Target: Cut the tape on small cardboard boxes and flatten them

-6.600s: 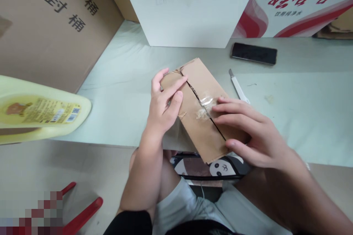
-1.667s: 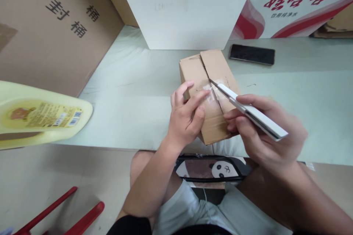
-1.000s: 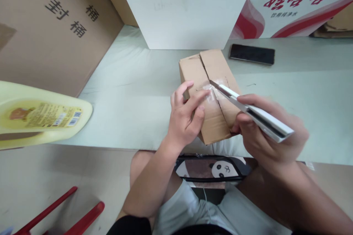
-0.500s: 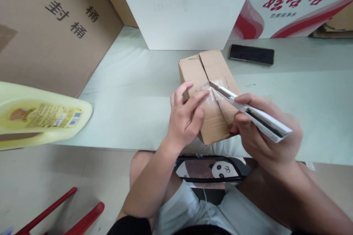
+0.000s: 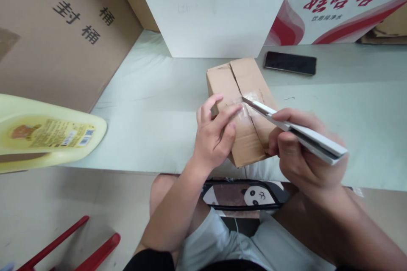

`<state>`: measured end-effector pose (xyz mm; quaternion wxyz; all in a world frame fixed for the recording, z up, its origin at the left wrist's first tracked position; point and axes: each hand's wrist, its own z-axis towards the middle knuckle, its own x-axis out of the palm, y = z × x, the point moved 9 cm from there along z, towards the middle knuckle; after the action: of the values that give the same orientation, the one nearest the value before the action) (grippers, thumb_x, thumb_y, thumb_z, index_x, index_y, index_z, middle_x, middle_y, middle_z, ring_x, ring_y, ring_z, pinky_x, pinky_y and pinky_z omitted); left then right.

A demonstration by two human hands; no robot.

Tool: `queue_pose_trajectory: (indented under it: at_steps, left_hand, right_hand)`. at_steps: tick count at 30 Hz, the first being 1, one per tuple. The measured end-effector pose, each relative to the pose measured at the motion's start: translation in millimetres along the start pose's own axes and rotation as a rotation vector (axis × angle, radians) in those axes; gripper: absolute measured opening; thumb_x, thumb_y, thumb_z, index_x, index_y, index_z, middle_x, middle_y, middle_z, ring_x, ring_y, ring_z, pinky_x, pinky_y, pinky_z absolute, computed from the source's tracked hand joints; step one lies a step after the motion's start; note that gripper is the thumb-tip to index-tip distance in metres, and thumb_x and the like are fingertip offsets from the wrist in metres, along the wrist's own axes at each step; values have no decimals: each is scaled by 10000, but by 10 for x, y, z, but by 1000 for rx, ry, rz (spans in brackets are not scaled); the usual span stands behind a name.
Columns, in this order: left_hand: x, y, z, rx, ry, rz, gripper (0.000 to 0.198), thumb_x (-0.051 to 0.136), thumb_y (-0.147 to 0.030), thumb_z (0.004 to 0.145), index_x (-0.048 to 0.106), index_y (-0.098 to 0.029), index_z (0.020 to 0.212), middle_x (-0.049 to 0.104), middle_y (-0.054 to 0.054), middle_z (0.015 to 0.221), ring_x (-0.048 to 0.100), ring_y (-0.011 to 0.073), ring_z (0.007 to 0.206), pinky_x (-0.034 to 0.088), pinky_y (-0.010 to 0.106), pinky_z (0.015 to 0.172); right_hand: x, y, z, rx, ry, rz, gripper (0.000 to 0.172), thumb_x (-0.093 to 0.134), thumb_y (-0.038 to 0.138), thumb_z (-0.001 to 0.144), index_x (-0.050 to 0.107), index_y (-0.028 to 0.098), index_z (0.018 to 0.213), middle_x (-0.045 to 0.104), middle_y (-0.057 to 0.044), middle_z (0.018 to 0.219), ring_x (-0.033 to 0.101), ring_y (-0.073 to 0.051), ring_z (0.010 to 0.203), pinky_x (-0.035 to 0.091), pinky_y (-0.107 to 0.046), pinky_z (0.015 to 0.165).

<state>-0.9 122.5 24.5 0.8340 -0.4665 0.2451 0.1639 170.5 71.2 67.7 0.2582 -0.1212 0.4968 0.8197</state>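
A small brown cardboard box [image 5: 251, 139] sits at an angle on the pale green cloth, with clear tape [image 5: 252, 95] across its top seam. My left hand [image 5: 214, 133] rests on the box's left side, fingers spread, the index fingertip on the tape. In my right hand [image 5: 310, 152] is a white utility knife [image 5: 318, 143], gripped with its blade out. The blade tip meets the seam at the tape, just past my left index finger. Part of the knife's grip is hidden by my fingers.
Behind the box stands a white box [image 5: 216, 12], with a red-and-white carton [image 5: 343, 12] to its right. A black phone [image 5: 290, 63] lies in front of that carton. Leftward are a large carton [image 5: 63, 59] and a yellow bottle [image 5: 63, 123]. Red legs [image 5: 98, 252] show at lower left.
My right hand has tilted the knife slightly, its rear end shifting right while the tip stays near the tape. My left hand and the box look unmoved.
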Motion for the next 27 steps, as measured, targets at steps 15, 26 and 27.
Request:
queue_pose_trajectory:
  at_steps: [15,26,27]
  left_hand:
    - [3,-3,-3,14,13,16,491,334,-536,1065,653,-279,1335,429,109,1508,438,254,1451,394,430,1217]
    - [-5,-17,10,13,15,4,497,320,-543,1065,654,-284,1326,435,102,1503,439,268,1451,378,440,1225]
    - [-6,-19,10,16,13,1,496,321,-543,1065,655,-282,1324,437,103,1501,441,270,1450,376,443,1226]
  right_hand:
    - [6,82,29,-80,28,54,235,536,434,1067,632,220,1081,536,66,603,469,-65,448,390,-231,479]
    - [39,90,40,-26,57,-56,266,507,446,1079,644,221,1113,542,61,612,515,-63,472,410,-233,493]
    - [40,89,37,-22,59,-59,261,508,446,1079,643,226,1114,541,61,611,511,-65,467,405,-237,486]
